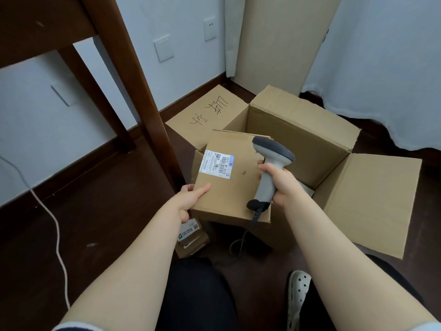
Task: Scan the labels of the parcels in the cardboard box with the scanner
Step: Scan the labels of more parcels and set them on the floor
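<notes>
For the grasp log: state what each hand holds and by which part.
The left hand holds the parcel by its near left edge. The right hand grips the scanner by its handle.

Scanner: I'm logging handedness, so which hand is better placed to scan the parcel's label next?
Right. The right hand already grips the scanner, whose head is over the parcel near the label. The left hand holds the parcel's edge.
</notes>
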